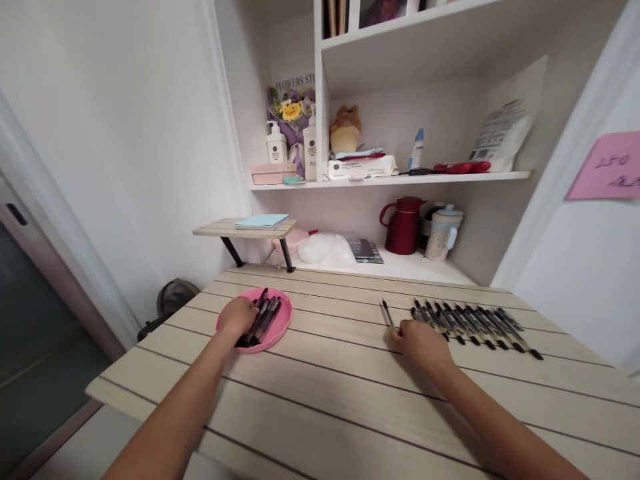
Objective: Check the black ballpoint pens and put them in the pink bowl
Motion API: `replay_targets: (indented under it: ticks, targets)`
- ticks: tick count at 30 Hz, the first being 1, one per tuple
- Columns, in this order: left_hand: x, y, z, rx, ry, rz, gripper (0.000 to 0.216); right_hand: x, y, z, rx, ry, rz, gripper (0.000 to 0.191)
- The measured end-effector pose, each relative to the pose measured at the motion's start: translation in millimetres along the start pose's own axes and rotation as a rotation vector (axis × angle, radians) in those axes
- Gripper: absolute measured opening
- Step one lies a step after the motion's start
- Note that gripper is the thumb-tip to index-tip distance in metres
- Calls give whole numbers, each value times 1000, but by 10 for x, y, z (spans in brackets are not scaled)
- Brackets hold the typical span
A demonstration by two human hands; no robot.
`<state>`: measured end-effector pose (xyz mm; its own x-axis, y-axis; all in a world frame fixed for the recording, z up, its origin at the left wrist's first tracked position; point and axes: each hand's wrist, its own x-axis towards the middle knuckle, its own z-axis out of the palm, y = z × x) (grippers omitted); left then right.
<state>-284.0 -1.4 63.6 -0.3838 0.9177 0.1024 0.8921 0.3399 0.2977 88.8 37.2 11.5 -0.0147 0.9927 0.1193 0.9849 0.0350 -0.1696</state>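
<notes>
On the left side of the table a pink plate (pixel 285 323) holds several dark pens (pixel 267 319), lying side by side. My left hand (pixel 239 315) reaches over its left rim, fingers closed on a dark pen at the edge of the bunch; the fingertips are partly hidden. To the right, my right hand (pixel 421 341) is closed around the lower end of a slim pen (pixel 387 312) with a dark tip, low over the tabletop. Just beyond that hand lies a slanted row of pens (pixel 470 321) with black ends, its near left part hidden by the hand.
A small raised stand (pixel 215 228) with a light blue notepad (pixel 262 221) stands at the table's back left. Behind the table are a red jug (pixel 404 227), a pale pitcher (pixel 444 233) and a white plastic bag (pixel 326 250). Shelves (pixel 425 179) rise above.
</notes>
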Motion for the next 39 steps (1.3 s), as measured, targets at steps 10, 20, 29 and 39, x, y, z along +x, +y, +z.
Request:
replay_targets:
  ticks: [10,20,29,39]
  targets:
    - [-185,404,45,-164,176,159,22,-93,-140,135,428,113,-7,27]
    - [-646,1982,1003,-1456,-870,-52,23,-158,-183,18,535,65,-256,29]
    - [-662,1982,1162,-1643,-1043,24,18,276,429,-24,49,124,131,21]
    - [-720,2008,1253,-1509,-950,187,30,335,402,-127,396,136,101,11]
